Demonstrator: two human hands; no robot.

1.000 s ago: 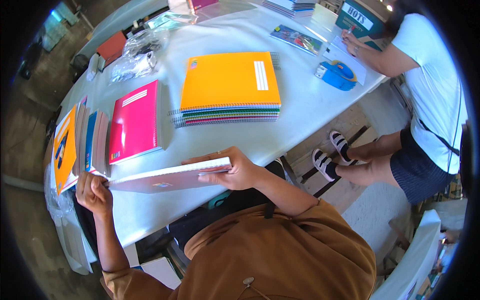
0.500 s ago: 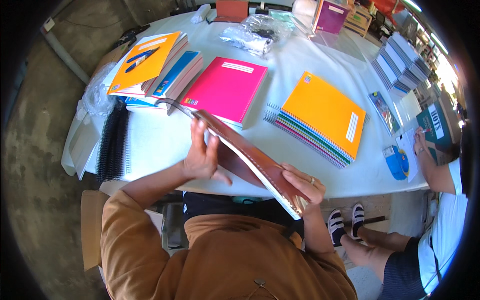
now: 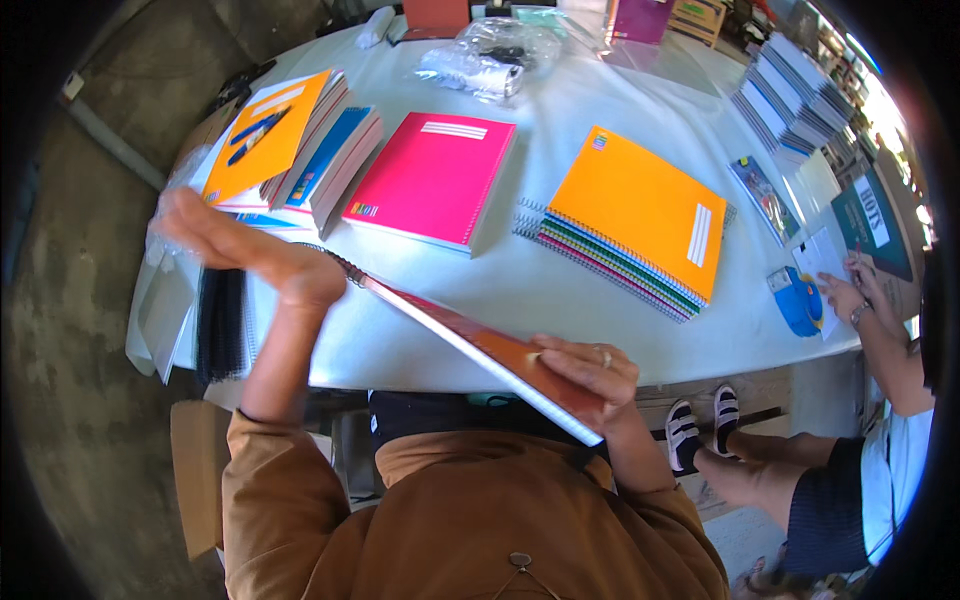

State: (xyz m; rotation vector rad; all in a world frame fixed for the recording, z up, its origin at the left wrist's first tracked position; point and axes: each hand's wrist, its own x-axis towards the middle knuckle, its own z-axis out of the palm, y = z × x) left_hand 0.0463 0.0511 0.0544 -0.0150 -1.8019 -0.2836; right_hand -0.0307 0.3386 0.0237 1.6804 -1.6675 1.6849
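My right hand grips the lower right end of a notebook with a glossy brown-red cover, its white page edge facing me. The notebook slants up to the left over the table's near edge. From its upper end sticks out a dark spiral binding coil, partly hidden by my left hand. My left hand is stretched out flat beside that coil, its fingers blurred and pointing up left. Whether it touches the coil I cannot tell. A pink notebook lies beyond, and a bundle of loose black coils lies below my left hand.
On the pale table, coil-bound notebooks are piled at right. A book stack with pens stands at left, a plastic bag farther back. At right a co-worker's hands are over paper near a blue object.
My left hand has swung up and left from the notebook's upper end, its fingers now stretched out. The notebook has tipped lower and slid slightly left, still in my right hand.
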